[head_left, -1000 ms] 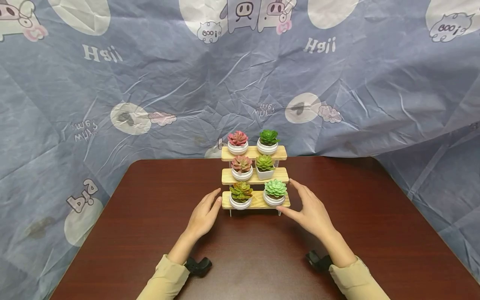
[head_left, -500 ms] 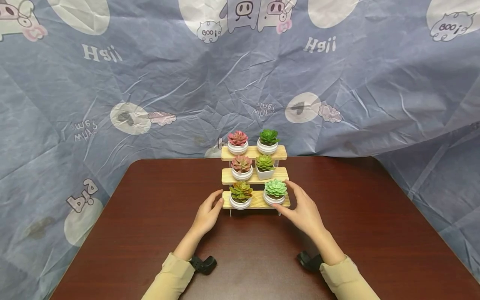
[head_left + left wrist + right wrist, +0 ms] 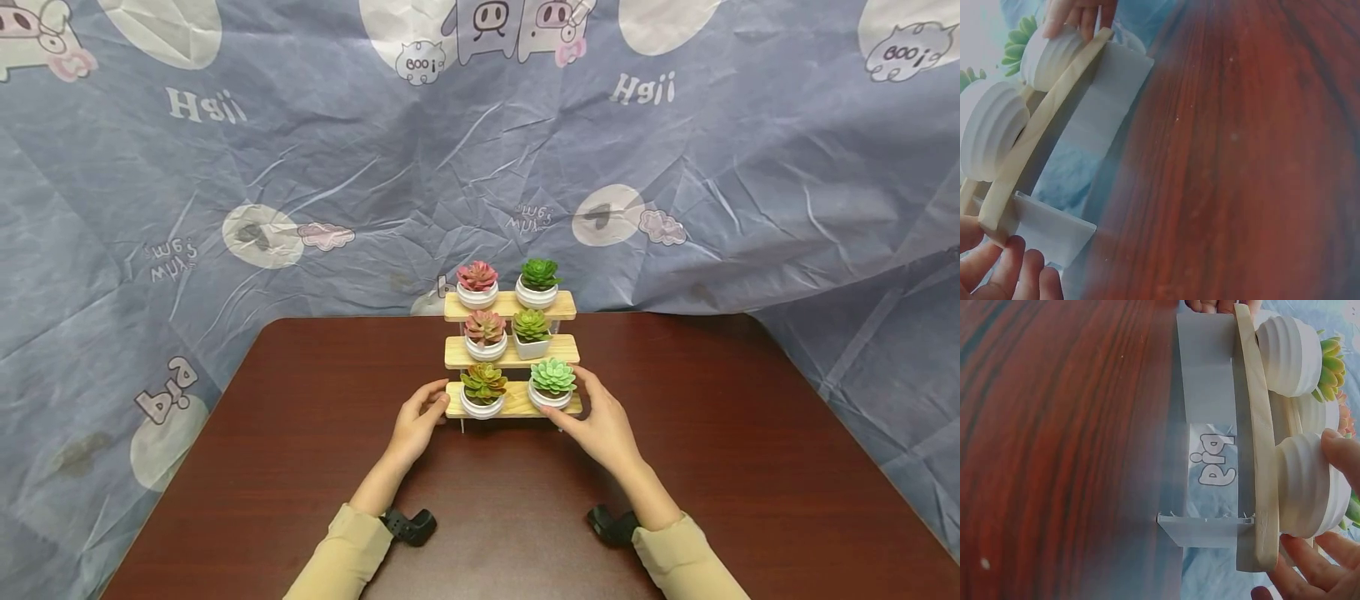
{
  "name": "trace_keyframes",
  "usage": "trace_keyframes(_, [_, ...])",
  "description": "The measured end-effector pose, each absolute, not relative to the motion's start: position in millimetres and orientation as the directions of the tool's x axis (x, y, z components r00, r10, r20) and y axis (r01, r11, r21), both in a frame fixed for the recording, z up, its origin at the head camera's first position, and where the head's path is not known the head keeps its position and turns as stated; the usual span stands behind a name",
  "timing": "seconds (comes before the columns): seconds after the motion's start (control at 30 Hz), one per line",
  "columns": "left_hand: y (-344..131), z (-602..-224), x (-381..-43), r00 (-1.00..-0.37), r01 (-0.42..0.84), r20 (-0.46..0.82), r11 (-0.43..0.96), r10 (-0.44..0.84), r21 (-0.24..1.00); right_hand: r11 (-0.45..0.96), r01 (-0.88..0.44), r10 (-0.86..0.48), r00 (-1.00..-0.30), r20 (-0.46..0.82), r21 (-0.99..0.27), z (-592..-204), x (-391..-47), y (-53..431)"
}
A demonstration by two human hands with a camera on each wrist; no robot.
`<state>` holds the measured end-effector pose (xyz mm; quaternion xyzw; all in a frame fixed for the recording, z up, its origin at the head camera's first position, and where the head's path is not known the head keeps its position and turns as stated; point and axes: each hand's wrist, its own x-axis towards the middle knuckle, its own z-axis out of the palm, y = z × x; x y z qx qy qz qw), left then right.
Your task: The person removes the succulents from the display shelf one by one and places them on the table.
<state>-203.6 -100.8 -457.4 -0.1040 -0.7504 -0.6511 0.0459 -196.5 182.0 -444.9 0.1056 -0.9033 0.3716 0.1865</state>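
A three-tier wooden plant stand [image 3: 517, 406] on clear legs carries potted succulents, two to a board. My left hand [image 3: 417, 421] grips the left end of the lowest board, thumb on the front side and fingertips under it in the left wrist view. At the right of the same board sits a mint-green succulent [image 3: 552, 377] in a ribbed white round pot [image 3: 1310, 484]. Around that pot my right hand [image 3: 602, 427] holds with the thumb at its front and the fingers at its right side. An olive-green succulent [image 3: 483, 382] stands beside it on the left.
On the middle board are a pink succulent [image 3: 485, 328] and a green one in a square pot [image 3: 532, 345]. The top board bears a red succulent [image 3: 477, 276] and a dark green succulent [image 3: 538, 273]. Behind the dark red table [image 3: 315, 375] hangs a printed blue cloth [image 3: 405, 167].
Both hands have moved inward. My left hand has come onto the board's left end, and my right hand has closed in around the mint-green succulent's pot. The stand stays in place.
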Motion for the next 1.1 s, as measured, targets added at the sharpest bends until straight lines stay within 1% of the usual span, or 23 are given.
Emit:
trace_keyframes(0.17, [-101, -461, -204, -0.980, 0.180, 0.174, 0.056, 0.092, 0.982, 0.705, -0.319, -0.045, -0.912, 0.409, -0.634, -445, -197, 181])
trace_keyframes(0.4, [-101, -467, -205, -0.983, 0.165, 0.164, 0.002, 0.078, 0.986, 0.704, -0.306, -0.051, -0.922, 0.385, -0.640, -444, -197, 180])
trace_keyframes(0.5, [-102, -469, -204, -0.984, 0.164, 0.164, -0.005, 0.073, 0.986, 0.704, -0.301, -0.046, -0.923, 0.381, -0.644, -444, -197, 179])
trace_keyframes(0.77, [-102, -473, -205, -0.979, 0.190, 0.190, -0.005, 0.069, 0.982, 0.676, -0.329, -0.029, -0.906, 0.422, -0.660, -445, -196, 180])
trace_keyframes(1.1, [-102, -473, -206, -0.977, 0.203, 0.203, -0.007, 0.060, 0.979, 0.665, -0.320, -0.014, -0.909, 0.417, -0.675, -445, -196, 180])
